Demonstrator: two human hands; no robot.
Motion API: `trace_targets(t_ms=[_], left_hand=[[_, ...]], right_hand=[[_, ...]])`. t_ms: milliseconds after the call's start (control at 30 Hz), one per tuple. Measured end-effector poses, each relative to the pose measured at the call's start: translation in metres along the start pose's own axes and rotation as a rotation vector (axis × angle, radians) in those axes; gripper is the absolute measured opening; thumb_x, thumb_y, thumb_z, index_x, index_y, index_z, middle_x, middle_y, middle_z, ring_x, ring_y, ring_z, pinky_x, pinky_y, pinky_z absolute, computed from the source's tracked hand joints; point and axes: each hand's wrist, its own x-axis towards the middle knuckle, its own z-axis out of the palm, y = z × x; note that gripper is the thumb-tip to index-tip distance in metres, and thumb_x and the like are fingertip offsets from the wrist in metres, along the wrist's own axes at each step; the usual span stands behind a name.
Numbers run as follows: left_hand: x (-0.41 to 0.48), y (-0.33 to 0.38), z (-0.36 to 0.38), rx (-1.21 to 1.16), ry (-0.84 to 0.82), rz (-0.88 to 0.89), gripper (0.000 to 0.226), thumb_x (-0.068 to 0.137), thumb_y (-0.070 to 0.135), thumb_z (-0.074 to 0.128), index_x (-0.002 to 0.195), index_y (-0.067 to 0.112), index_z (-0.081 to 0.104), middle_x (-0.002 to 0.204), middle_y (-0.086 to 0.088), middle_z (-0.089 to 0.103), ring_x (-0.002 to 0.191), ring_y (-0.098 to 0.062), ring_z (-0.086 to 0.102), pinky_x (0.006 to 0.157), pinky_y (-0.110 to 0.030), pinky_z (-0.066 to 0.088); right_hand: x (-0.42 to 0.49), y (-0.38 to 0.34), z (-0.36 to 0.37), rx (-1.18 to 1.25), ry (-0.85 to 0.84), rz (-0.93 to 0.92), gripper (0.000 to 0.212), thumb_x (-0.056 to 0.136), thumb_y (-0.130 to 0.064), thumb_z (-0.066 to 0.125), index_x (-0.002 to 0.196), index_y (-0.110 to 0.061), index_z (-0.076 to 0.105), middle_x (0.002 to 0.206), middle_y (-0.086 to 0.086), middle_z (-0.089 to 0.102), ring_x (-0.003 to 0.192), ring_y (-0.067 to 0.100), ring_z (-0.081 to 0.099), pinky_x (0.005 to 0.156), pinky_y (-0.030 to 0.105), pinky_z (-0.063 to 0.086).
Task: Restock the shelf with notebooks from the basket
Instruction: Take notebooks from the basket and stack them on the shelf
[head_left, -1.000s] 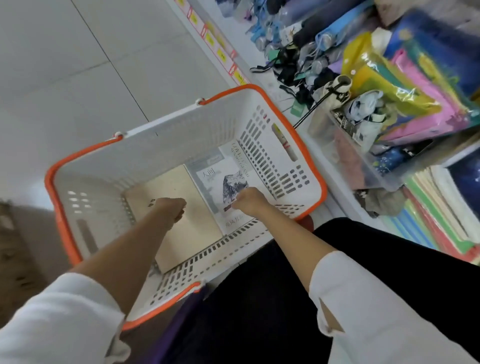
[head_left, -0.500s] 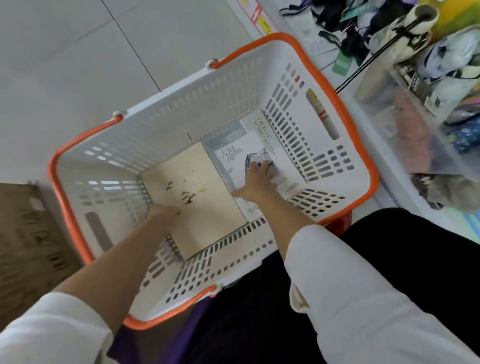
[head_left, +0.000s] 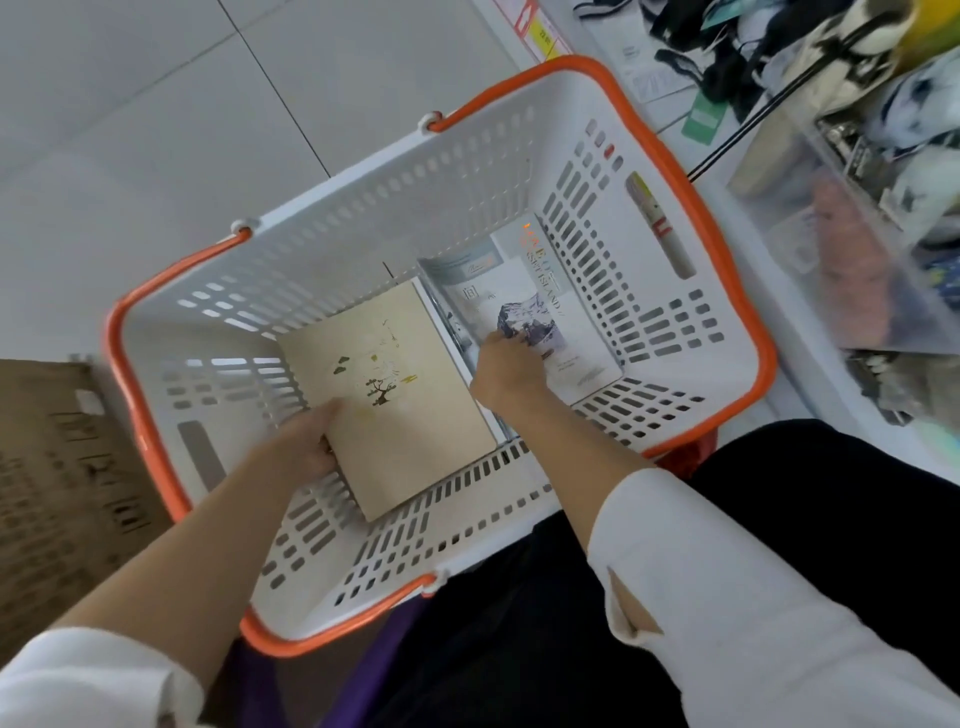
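Note:
A white basket (head_left: 363, 223) with an orange rim stands on the floor below me. Inside lies a beige notebook (head_left: 395, 395) with a small tree drawing, its near end tilted up. My left hand (head_left: 306, 441) grips its left edge. Right of it lies a stack of white notebooks (head_left: 540, 312), the top one printed with a grey mountain. My right hand (head_left: 506, 371) rests on that top notebook, fingers curled at its left edge.
The low shelf (head_left: 748, 156) runs along the right, holding a clear plastic bin (head_left: 852, 244) and folded umbrellas (head_left: 852, 47). A brown cardboard box (head_left: 57, 483) sits on the floor at left. Grey floor tiles (head_left: 156, 104) lie beyond the basket.
My left hand slid from the top of the beige notebook to its left edge and lifted its near end. My right hand moved further up the white notebook. The view tilted down toward the basket.

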Motion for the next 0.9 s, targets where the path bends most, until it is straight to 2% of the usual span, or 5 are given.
trace_targets(t_ms=[67, 167, 367, 500, 900], left_hand=[[-0.002, 0.001, -0.001, -0.122, -0.06, 0.009, 0.039, 0.099, 0.045, 0.045, 0.107, 0.009, 0.059, 0.101, -0.007, 0.067, 0.086, -0.02, 0.064, 0.064, -0.035, 0.05], [-0.008, 0.003, 0.002, -0.175, -0.163, 0.02, 0.06, 0.094, 0.066, 0.032, 0.105, 0.015, 0.062, 0.109, -0.008, 0.067, 0.097, -0.022, 0.063, 0.08, -0.04, 0.049], [-0.041, 0.01, 0.02, 0.082, -0.383, 0.104, 0.089, 0.078, 0.08, 0.032, 0.129, 0.011, 0.054, 0.126, -0.011, 0.062, 0.117, -0.027, 0.059, 0.104, -0.046, 0.044], [-0.046, 0.01, 0.025, 0.192, -0.086, 0.184, 0.05, 0.076, 0.03, 0.079, 0.113, 0.001, 0.06, 0.106, -0.018, 0.07, 0.094, -0.032, 0.069, 0.087, -0.048, 0.056], [-0.101, 0.033, 0.013, 0.043, -0.616, 0.292, 0.044, 0.073, 0.015, 0.075, 0.115, 0.009, 0.066, 0.105, -0.01, 0.073, 0.089, -0.025, 0.072, 0.072, -0.039, 0.059]], right_hand=[[-0.007, -0.005, -0.014, 0.032, 0.004, -0.108, 0.012, 0.089, -0.012, 0.051, 0.096, -0.004, 0.057, 0.106, 0.012, 0.065, 0.1, 0.03, 0.062, 0.071, 0.032, 0.049], [-0.026, -0.025, -0.023, 0.13, -0.098, -0.222, 0.015, 0.09, -0.014, 0.049, 0.078, -0.005, 0.051, 0.081, 0.006, 0.057, 0.083, 0.029, 0.059, 0.065, 0.03, 0.044], [-0.05, -0.077, 0.006, 0.316, -0.383, -0.408, 0.043, 0.098, -0.018, 0.042, 0.137, -0.001, 0.042, 0.131, 0.019, 0.051, 0.104, 0.031, 0.058, 0.078, 0.034, 0.045], [-0.052, -0.058, 0.003, 0.483, -0.554, -0.337, 0.054, 0.101, -0.025, 0.043, 0.152, -0.016, 0.026, 0.152, 0.008, 0.037, 0.132, 0.026, 0.043, 0.105, 0.039, 0.04], [-0.093, 0.025, -0.066, 0.867, 0.063, -0.045, 0.071, 0.089, -0.038, 0.061, 0.149, -0.017, 0.03, 0.154, 0.003, 0.033, 0.13, 0.019, 0.042, 0.095, 0.025, 0.038]])
